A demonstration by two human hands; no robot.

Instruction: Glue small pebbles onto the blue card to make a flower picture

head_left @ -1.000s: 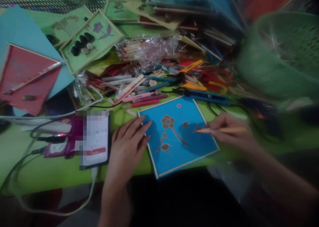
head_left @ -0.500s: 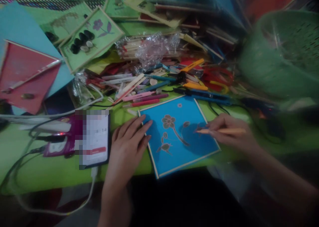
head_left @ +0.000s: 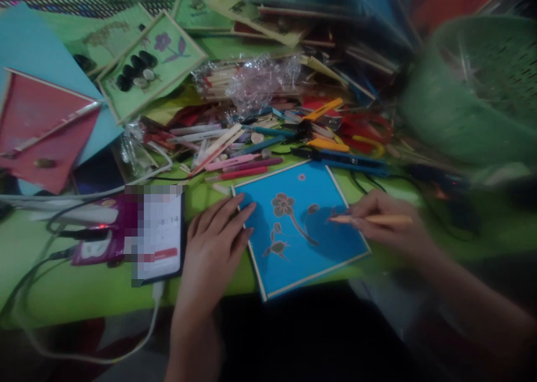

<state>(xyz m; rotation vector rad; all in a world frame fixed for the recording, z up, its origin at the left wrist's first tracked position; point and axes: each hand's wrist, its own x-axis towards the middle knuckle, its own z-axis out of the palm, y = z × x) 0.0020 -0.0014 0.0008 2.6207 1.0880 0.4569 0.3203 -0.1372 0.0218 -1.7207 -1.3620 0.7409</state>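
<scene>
Barely anything is moving since the earlier frame: the desk clutter at left is sliding slightly leftward in the view, while both hands and the blue panel (head_left: 300,245) are keeping nearly the same spots. Panel is lying tilted on the green desk (head_left: 104,292), right of centre in the frame, its lower edge sitting near the desk's front edge. Right hand (head_left: 377,220) is pinching an orange pencil-like tool (head_left: 388,220), tip hovering over or touching the panel's right part; can't tell which. Left hand (head_left: 216,245) is lying flat, gripping nothing, fingertips resting on the panel's left edge.

Risks, judging from here: light left-hand pressure could be letting the panel pivot, so a line would be going crooked. Right hand is casting shadow just where the tip is working, so misplaced marks are looking likely. Right-hand fingers are passing over the right pale strip (head_left: 348,206), so a bump could be loosening it. Red pen (head_left: 243,172) is lying close to the top edge and could be rolling on.

Looks: panel is showing bright blue, with pale strips edging left, right and bottom; a dark-petalled flower (head_left: 283,204) is standing out pale-outlined, with curved stem and leaves. Fine marks near the tip are blurring.
</scene>
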